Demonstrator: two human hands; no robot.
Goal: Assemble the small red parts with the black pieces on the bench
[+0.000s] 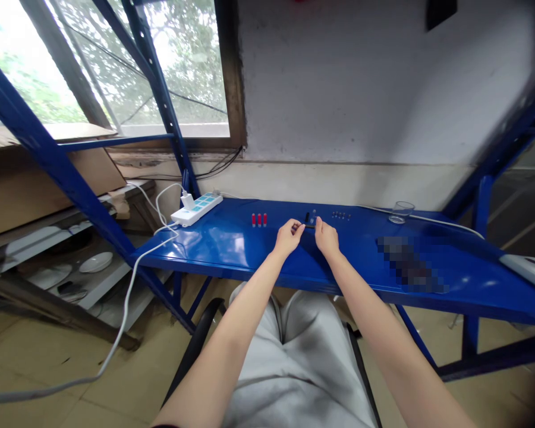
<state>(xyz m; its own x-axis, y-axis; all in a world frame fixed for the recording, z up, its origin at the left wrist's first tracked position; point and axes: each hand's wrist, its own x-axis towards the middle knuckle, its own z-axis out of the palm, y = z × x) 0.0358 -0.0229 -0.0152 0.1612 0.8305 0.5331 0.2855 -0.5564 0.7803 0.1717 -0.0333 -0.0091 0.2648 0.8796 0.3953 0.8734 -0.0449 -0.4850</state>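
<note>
worktop (187, 252), blue and glossy, carries everything here. near its middle, the left hand (289, 236) and the right hand (327, 236) each have fingers pinched on a thin dark piece (310, 226), one at either end, so it runs crosswise between them. just beyond it are a short black piece (307, 217) and a small clear piece (313, 213), with tiny metallic pieces (342, 216) to their right. three red pieces (259, 220) form a row to the left, a white power strip (198, 209) farther left, and a clear glass (401, 213) on the far right.
</note>
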